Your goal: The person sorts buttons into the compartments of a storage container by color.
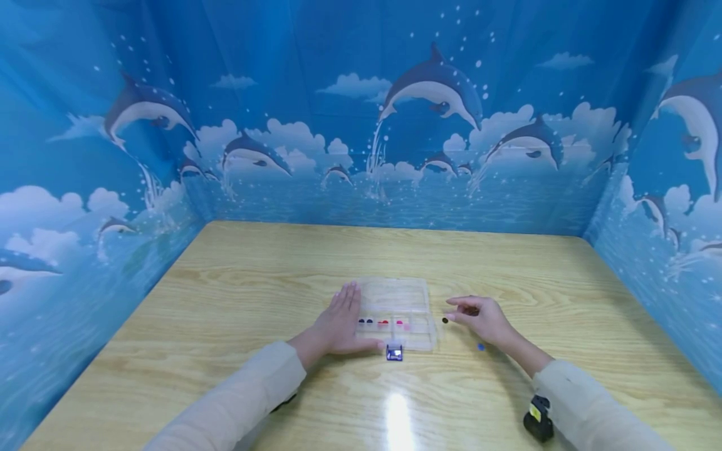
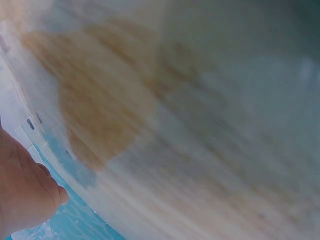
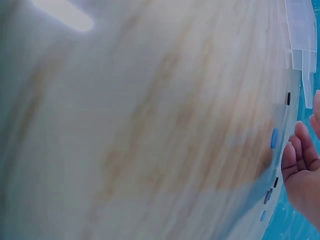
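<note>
A clear plastic compartment box [image 1: 420, 338] lies with its lid [image 1: 395, 295] folded back on the wooden table. Small round black, red and pink pieces [image 1: 400, 322] sit in its upper row of compartments. My left hand [image 1: 341, 322] rests along the box's left side, fingers extended and thumb reaching along the front edge. To the right of the box, my right hand [image 1: 479, 318] hovers with thumb and forefinger apart. A small black disc [image 1: 445, 320] lies close by the thumb tip. Under that hand's wrist is a blue disc [image 1: 481, 346].
A small blue-framed piece [image 1: 394, 353] is at the box's front edge. The right wrist view shows several small discs, among them a blue one [image 3: 274, 138], on the table near the hand. A dolphin-print curtain [image 1: 316, 188] stands around the table's back and sides.
</note>
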`<state>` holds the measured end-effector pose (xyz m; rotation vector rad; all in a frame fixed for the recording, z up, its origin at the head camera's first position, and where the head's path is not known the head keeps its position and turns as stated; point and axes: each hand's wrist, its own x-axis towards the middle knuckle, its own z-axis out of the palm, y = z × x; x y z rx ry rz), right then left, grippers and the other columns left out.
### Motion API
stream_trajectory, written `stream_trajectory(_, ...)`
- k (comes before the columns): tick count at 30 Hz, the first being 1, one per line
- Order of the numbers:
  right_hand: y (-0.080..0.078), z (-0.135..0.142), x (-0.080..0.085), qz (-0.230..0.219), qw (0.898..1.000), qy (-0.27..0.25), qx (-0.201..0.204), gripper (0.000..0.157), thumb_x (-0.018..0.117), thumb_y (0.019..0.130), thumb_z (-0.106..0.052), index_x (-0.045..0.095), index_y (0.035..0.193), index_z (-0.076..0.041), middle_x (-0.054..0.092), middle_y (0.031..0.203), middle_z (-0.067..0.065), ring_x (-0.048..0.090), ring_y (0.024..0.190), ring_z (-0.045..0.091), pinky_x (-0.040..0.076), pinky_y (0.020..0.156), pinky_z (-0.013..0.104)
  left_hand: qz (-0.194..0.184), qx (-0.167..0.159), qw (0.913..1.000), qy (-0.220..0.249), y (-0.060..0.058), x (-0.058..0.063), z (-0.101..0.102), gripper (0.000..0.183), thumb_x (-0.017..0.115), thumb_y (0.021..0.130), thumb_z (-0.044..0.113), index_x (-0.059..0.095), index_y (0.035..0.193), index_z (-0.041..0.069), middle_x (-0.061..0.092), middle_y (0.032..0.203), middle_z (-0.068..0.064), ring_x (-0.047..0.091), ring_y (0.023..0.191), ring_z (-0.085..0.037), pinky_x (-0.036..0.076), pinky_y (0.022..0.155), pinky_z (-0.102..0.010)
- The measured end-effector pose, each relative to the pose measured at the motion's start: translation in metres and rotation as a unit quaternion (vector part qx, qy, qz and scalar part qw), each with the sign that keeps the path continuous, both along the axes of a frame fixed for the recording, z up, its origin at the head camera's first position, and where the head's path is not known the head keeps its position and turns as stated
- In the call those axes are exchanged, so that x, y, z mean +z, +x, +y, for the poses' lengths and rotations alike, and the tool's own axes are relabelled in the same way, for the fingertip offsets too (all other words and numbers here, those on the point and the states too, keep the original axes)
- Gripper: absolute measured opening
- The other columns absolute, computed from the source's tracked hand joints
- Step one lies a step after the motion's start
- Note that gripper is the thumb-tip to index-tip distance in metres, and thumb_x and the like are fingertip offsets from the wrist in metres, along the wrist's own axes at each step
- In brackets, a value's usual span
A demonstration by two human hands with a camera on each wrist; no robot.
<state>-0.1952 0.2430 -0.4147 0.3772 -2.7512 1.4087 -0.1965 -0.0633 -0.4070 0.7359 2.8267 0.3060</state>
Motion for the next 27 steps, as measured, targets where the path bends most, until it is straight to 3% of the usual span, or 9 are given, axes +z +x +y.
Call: stream_trajectory(27, -0.0065, -0.0039, -0.0026, -0.019, 0.996, 0.083, 0.005, 0.019, 0.069, 0.082, -0.011, 0.07, 0.098, 0.001, 0.062, 0.077, 0.004, 0.047, 0.066, 0.006, 0.041, 0.055, 0.019, -0.001, -0.002, 1.0, -0.004, -0.0005, 0.0003, -0.0004, 0.114, 0.049, 0.078, 0.073, 0.002, 0.147, -0.005, -0.003, 0.154, -0.022, -0.001, 0.144, -0.034, 0.009, 0.119, -0.042)
